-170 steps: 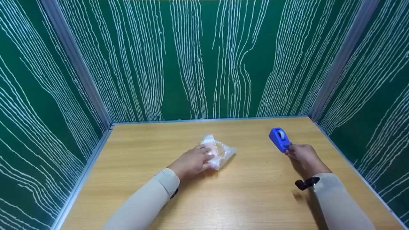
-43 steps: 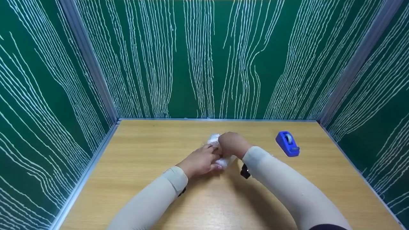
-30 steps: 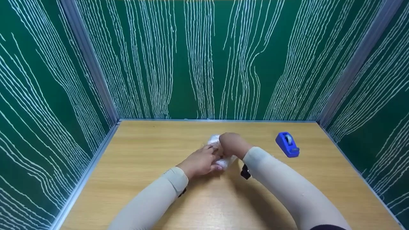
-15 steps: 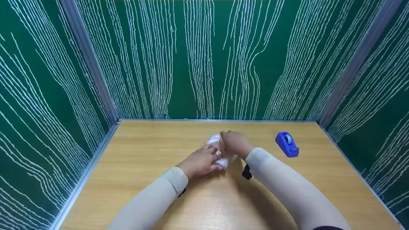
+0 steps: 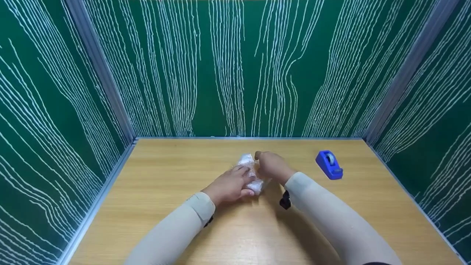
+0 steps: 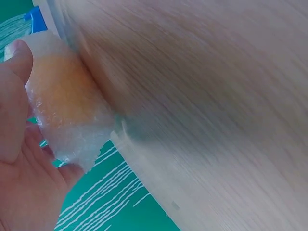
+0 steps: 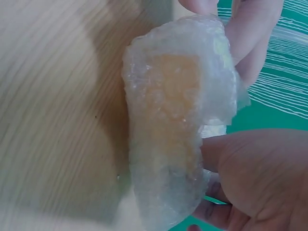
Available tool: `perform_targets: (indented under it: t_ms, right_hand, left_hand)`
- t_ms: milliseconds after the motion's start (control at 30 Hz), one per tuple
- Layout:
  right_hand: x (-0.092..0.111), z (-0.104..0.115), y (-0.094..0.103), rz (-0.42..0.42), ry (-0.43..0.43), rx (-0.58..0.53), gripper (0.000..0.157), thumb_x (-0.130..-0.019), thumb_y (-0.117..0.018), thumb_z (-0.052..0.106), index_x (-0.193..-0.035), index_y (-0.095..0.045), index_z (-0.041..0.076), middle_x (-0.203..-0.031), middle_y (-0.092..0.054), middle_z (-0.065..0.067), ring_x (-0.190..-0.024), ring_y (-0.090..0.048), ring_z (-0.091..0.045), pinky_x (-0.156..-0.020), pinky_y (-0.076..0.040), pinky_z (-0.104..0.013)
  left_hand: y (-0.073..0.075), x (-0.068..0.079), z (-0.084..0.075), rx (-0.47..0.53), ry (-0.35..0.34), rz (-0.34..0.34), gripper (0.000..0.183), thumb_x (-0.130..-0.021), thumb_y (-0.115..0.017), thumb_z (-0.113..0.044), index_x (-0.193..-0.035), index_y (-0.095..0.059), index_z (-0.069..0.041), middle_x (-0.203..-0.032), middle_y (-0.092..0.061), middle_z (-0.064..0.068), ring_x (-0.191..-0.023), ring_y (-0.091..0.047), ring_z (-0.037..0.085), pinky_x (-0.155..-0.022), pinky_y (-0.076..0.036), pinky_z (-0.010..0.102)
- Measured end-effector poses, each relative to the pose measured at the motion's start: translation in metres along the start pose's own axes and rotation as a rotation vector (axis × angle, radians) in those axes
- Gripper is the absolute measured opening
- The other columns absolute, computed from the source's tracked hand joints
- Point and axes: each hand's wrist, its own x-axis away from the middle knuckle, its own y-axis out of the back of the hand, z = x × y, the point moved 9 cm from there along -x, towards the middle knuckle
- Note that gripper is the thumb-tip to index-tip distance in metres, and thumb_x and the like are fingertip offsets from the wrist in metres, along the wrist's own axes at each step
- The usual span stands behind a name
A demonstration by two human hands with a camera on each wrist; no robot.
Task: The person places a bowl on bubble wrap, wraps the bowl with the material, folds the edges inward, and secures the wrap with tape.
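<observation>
A small package (image 5: 256,185) in clear bubble wrap lies near the middle of the wooden table, a tan-orange block-like shape showing through it. My left hand (image 5: 229,185) holds it from the left, fingers over the top and thumb along the near side. On its far right side my right hand (image 5: 274,166) has curled fingers against the wrap. In the right wrist view, the right thumb touches the side of the package (image 7: 166,110) and other fingers sit at its lower end. The left wrist view shows the left hand (image 6: 29,159) around the package (image 6: 67,91).
A blue tape dispenser (image 5: 328,165) with a roll of clear tape stands at the back right of the table (image 5: 176,165). Green panels (image 5: 206,110) with white wavy lines enclose the back and both sides, joined by grey corner posts (image 5: 103,70).
Several seconds ago my right hand was at the tape dispenser's cutting edge; it has since moved left to the package. In the last second its fingers shifted slightly right. My left hand stayed put.
</observation>
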Motion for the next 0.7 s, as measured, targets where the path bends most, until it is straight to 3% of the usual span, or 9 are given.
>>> perform_targets:
  t_ms: [200,400,567,700]
  right_hand:
    - [-0.004,-0.003,-0.001,-0.022,0.014,0.020,0.054,-0.096,-0.077,-0.004,-0.149,-0.069,0.005,-0.145,-0.076,-0.020,-0.122,-0.076,-0.039,-0.113,-0.063,-0.053]
    - [0.001,-0.006,0.000,-0.026,0.002,0.010,0.056,-0.098,-0.077,-0.002,-0.152,-0.066,0.006,-0.145,-0.075,-0.022,-0.125,-0.075,-0.041,-0.116,-0.061,-0.055]
    - [0.004,-0.010,0.000,0.029,-0.057,-0.019,0.058,-0.105,-0.078,0.012,-0.160,-0.059,0.011,-0.152,-0.071,-0.022,-0.128,-0.072,-0.038,-0.122,-0.057,-0.058]
    - [0.004,-0.019,0.003,0.071,-0.103,-0.028,0.055,-0.113,-0.073,0.027,-0.163,-0.055,0.014,-0.147,-0.073,-0.021,-0.116,-0.074,-0.034,-0.109,-0.064,-0.052]
  left_hand:
    - [0.005,0.002,0.002,0.027,0.006,-0.019,0.069,-0.112,-0.061,-0.062,-0.170,-0.055,-0.026,-0.187,-0.034,0.009,-0.177,-0.027,0.033,-0.143,-0.029,0.055]
    - [0.008,0.002,0.003,0.046,0.004,-0.009,0.072,-0.111,-0.059,-0.065,-0.172,-0.052,-0.026,-0.188,-0.032,0.007,-0.178,-0.023,0.031,-0.145,-0.022,0.054]
    - [0.013,0.002,0.010,0.065,0.028,-0.016,0.068,-0.114,-0.058,-0.060,-0.175,-0.047,-0.030,-0.188,-0.032,0.004,-0.178,-0.022,0.031,-0.145,-0.021,0.053]
    - [0.020,0.002,0.018,0.086,0.052,-0.031,0.066,-0.116,-0.057,-0.057,-0.175,-0.046,-0.030,-0.188,-0.033,0.005,-0.177,-0.024,0.032,-0.145,-0.024,0.055]
